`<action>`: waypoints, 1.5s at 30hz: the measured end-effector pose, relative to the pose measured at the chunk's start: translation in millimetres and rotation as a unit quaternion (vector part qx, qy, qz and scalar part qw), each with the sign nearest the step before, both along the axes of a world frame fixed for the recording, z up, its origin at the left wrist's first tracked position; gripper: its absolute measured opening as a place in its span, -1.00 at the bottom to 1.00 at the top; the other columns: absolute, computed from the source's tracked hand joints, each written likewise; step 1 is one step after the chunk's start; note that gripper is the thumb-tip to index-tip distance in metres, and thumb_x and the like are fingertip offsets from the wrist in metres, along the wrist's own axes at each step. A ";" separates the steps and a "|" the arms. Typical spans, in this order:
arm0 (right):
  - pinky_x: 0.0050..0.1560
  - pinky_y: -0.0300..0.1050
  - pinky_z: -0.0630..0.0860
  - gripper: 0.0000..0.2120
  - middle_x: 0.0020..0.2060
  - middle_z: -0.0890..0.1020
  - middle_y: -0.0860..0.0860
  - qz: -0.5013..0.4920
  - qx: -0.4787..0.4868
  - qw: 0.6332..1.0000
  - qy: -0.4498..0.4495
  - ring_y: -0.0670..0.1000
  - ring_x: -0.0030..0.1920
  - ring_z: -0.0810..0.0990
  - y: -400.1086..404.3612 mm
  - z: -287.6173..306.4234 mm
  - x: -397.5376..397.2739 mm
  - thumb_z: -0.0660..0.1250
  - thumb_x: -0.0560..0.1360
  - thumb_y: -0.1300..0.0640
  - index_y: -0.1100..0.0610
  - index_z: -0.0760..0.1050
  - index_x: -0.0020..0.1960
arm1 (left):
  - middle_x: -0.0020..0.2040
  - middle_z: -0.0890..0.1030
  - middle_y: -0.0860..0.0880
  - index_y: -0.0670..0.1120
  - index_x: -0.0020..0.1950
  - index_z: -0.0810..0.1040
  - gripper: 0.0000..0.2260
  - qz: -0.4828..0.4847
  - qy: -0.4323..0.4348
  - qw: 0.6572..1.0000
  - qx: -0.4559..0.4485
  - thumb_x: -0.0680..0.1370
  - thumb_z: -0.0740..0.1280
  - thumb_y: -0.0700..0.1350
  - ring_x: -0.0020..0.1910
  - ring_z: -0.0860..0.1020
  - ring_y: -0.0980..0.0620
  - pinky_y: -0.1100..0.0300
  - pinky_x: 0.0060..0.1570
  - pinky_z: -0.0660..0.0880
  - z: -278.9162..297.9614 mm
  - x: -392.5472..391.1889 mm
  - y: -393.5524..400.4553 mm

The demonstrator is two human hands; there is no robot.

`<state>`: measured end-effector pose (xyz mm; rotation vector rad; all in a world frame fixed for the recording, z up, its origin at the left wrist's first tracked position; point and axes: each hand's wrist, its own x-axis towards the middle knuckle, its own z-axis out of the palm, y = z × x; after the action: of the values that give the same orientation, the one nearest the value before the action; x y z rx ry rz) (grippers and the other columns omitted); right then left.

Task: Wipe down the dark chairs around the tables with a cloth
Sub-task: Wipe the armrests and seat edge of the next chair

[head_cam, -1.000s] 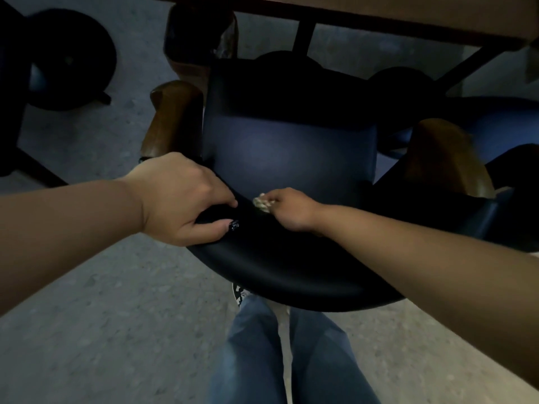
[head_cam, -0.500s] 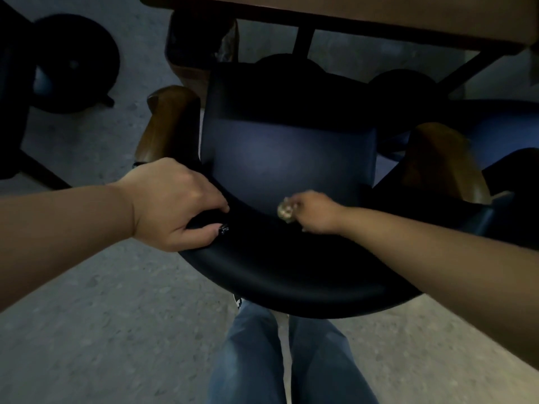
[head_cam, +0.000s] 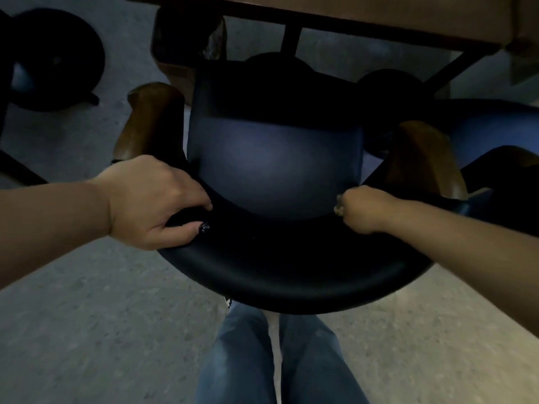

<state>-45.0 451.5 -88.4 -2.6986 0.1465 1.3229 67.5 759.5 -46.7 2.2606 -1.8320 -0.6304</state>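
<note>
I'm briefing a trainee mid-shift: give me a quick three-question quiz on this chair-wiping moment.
1. True or false: the left hand grips the curved backrest of the dark chair.
2. Which hand holds the small wadded cloth? A) left hand B) right hand C) neither
3. Fill in: the cloth sits against the backrest's inner edge, near the wooden ______ on the person's right.

Key:
1. True. Its fingers curl over the rim and the thumb lies on the outer face.
2. B. The cloth peeks out of the curled fingers.
3. Armrest.
</note>
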 end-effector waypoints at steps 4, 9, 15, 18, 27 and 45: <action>-0.12 -0.11 0.40 -0.80 0.11 0.56 0.27 -0.020 -0.062 0.997 0.042 0.23 0.05 0.57 13.2 -7.7 -2.8 0.20 0.54 0.22 0.30 0.50 0.08 | 0.01 0.68 0.00 -0.02 0.12 0.65 -0.53 -0.004 -0.003 1.000 -0.007 0.49 0.09 0.21 -0.06 0.67 -0.05 0.00 -0.17 0.61 -2.5 0.9 0.4; -0.11 -0.18 0.56 -0.78 -0.12 0.67 0.14 -0.049 0.107 0.993 -0.014 0.09 -0.12 0.65 61.7 13.2 -17.4 0.22 0.48 0.19 0.19 0.61 0.01 | 0.00 0.69 0.00 -0.01 0.12 0.65 -0.51 -0.001 -0.009 1.000 -0.016 0.49 0.08 0.22 -0.06 0.67 -0.05 0.00 -0.16 0.61 -4.6 1.4 2.6; -0.12 -0.08 0.48 -0.82 -0.01 0.65 0.21 -0.053 -0.082 0.992 -0.076 0.18 -0.05 0.61 -43.2 23.5 6.6 0.23 0.53 0.12 0.22 0.54 -0.09 | 0.03 0.67 0.05 0.04 0.15 0.63 -0.47 -0.001 -0.023 1.000 -0.018 0.48 0.01 0.26 -0.03 0.65 0.00 0.03 -0.12 0.59 -6.6 -0.2 3.8; -0.15 -0.09 0.44 -0.88 0.00 0.60 0.21 -0.047 -0.142 0.986 -0.066 0.19 -0.07 0.57 -43.6 18.5 -3.8 0.23 0.51 0.15 0.16 0.47 -0.15 | 0.05 0.65 0.09 0.08 0.19 0.60 -0.42 -0.002 -0.039 0.999 -0.008 0.46 -0.07 0.29 0.00 0.62 0.04 0.07 -0.08 0.55 -3.4 0.1 2.4; -0.25 -0.27 0.46 -0.75 -0.25 0.68 -0.07 -0.152 0.064 0.979 -0.119 -0.10 -0.26 0.58 52.5 54.7 -35.0 0.28 0.45 0.17 0.06 0.67 0.04 | 0.09 0.62 0.10 0.09 0.20 0.55 -0.31 0.027 -0.096 0.994 0.043 0.44 -0.27 0.27 0.06 0.58 0.06 0.08 0.02 0.49 0.4 -13.9 3.6; -0.29 -0.06 0.26 -0.74 -0.16 0.61 0.01 -0.101 0.053 0.885 -0.451 0.14 -0.18 0.53 130.5 38.3 -80.2 0.08 0.55 -0.14 -0.03 0.47 -0.01 | -0.25 0.66 0.01 -0.04 -0.16 0.67 -0.44 0.244 -0.161 0.951 -0.105 0.47 -0.09 0.16 -0.23 0.59 0.00 0.04 -0.27 0.44 -17.1 -71.7 -2.6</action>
<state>-125.2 582.0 -50.2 -2.7859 0.2289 -0.0539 -4.2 756.9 -63.8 2.6281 -1.2752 0.0152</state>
